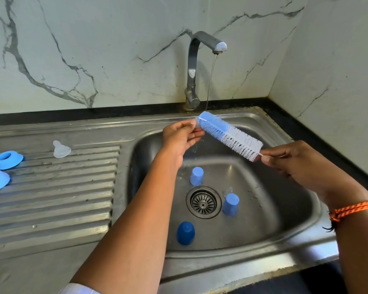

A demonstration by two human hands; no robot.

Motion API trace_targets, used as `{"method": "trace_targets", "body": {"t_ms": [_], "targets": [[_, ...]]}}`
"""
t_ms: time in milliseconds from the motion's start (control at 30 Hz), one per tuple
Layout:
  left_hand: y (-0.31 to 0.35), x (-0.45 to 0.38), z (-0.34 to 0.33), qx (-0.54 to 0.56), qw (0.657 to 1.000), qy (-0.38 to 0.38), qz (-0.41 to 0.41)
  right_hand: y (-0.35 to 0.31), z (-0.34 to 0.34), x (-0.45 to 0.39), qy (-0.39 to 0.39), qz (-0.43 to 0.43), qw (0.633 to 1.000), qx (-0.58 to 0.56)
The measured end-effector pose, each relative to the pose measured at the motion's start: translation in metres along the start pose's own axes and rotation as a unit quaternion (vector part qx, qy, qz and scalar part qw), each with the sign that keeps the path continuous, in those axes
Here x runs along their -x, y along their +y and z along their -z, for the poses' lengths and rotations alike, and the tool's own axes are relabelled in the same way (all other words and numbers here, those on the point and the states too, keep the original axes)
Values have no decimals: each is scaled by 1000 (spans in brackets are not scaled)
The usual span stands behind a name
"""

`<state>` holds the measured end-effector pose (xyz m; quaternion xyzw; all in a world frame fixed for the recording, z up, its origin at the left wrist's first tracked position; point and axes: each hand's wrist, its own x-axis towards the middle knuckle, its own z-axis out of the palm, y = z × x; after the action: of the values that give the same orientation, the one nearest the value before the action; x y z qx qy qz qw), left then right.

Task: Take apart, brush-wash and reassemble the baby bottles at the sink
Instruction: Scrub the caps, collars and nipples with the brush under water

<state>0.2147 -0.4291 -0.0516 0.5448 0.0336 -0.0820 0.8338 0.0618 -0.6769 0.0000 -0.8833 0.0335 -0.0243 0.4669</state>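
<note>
The blue-and-white bristled bottle brush [229, 135] lies slanted above the steel sink basin [285, 198], its blue tip under the thin stream from the grey metal tap [200, 52]. The left hand [179, 137] pinches the tip end and the right hand [293, 160] pinches the wire stem. To rinse it well, roll the stem between the fingers so every bristle row passes under the water, over the three blue plastic caps [230, 204] standing around the drain [203, 202]. Two blue screw rings [8, 159] and a clear silicone teat [61, 149] wait on the ribbed drainboard [62, 198].
</note>
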Motion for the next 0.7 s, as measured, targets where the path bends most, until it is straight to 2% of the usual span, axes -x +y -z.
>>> {"method": "trace_targets", "body": {"t_ms": [167, 367, 500, 600, 700], "targets": [[4, 7, -2, 33, 999, -17, -31, -3, -1, 2, 6, -16, 1000, -12], [1, 6, -4, -37, 998, -9, -45, -11, 0, 8, 3, -33, 999, -26], [-1, 4, -7, -94, 995, 24, -22, -12, 4, 12, -13, -28, 1000, 3], [-1, 2, -3, -149, 986, 81, -4, -12, 6, 12, -22, -20, 999, 12], [-2, 2, 1, -149, 984, 99, 0, -9, 2, 9, -17, -11, 999, 27]]}}
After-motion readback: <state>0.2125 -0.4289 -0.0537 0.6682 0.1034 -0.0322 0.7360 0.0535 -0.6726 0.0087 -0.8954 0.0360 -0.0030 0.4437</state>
